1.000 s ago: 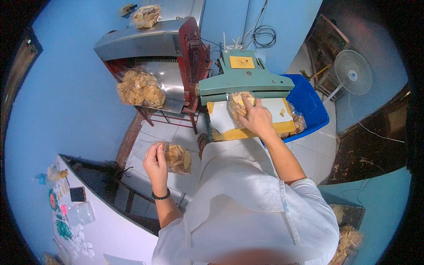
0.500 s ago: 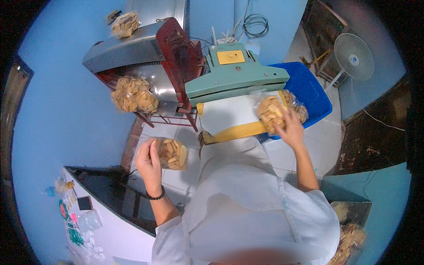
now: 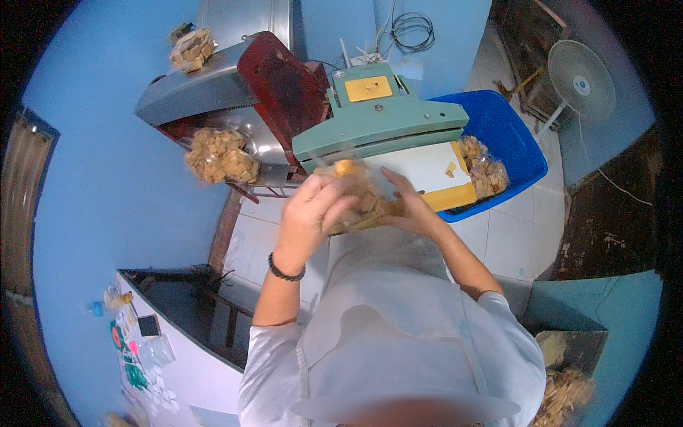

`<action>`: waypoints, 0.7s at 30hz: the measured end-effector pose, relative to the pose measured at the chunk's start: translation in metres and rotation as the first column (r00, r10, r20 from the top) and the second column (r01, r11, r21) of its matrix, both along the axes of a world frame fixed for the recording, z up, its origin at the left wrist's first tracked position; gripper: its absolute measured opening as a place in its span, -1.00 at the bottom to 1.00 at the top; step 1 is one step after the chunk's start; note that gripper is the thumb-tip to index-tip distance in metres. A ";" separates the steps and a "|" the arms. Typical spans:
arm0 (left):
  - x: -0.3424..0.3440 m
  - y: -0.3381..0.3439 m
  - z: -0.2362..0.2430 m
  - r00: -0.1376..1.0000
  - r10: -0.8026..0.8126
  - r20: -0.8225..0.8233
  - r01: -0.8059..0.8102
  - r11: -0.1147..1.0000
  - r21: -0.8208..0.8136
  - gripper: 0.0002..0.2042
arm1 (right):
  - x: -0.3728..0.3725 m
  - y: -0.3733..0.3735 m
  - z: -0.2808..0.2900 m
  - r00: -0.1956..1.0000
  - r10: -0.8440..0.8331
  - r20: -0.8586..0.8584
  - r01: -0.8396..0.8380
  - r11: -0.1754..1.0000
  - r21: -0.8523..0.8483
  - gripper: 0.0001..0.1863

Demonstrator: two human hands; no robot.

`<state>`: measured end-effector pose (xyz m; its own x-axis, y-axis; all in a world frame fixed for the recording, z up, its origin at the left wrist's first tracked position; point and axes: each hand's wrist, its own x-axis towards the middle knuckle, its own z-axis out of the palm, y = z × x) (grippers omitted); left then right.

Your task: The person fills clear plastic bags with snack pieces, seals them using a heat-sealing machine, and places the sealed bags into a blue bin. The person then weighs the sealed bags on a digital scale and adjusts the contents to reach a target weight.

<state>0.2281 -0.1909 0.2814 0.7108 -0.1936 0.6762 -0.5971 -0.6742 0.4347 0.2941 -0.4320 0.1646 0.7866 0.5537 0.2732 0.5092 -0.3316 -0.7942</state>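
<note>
In the head view, I look down on a person in a pale apron working with both hands; the left hand (image 3: 313,206), a dark beaded bracelet (image 3: 286,268) on its wrist, is closed on a clear bag of golden snack pieces (image 3: 364,203), somewhat blurred; the right hand (image 3: 411,206) is just beside the bag's other side, thumb and fingers spread apart, and I cannot tell whether it touches the plastic; the bag is at the near left part of a white plate (image 3: 420,171) edged in yellow, though I cannot tell whether it rests there.

Just beyond stands a green machine (image 3: 380,139) with a long bar across its front; to the right, a blue bin (image 3: 509,117) holds filled bags (image 3: 485,169); to the left, more bagged pieces (image 3: 222,158) lie on a red and metal machine (image 3: 196,92), with another bag (image 3: 192,50) on top; at lower left I see a white bench (image 3: 199,377) carrying a dark flat rectangle (image 3: 149,325) and small coloured items; a fan (image 3: 581,78) stands at upper right.
</note>
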 end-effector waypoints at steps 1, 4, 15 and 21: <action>0.004 -0.002 -0.017 0.999 -0.044 -0.025 0.043 0.998 -0.034 -0.51 | -0.003 0.006 -0.002 0.998 0.001 -0.062 0.005 0.996 0.091 0.17; 0.012 0.001 -0.070 0.980 -0.091 -0.175 0.038 0.958 -0.283 0.26 | -0.003 0.012 -0.008 0.975 0.046 -0.218 0.018 0.959 0.282 0.30; 0.021 -0.012 -0.134 0.894 -0.351 -0.277 0.079 0.735 -0.674 0.39 | -0.014 0.035 -0.015 0.990 0.121 -0.076 -0.093 0.951 0.295 0.02; 0.014 -0.012 -0.132 0.987 -0.031 -0.158 -0.047 0.882 -0.469 -0.20 | -0.024 0.056 0.005 0.991 -0.129 0.026 0.121 0.970 0.213 -0.53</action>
<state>0.2417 -0.2029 0.1493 0.8145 0.1253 0.5665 -0.4907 -0.3722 0.7878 0.2701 -0.3760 0.1700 0.8324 0.3782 0.4050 0.5063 -0.2223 -0.8332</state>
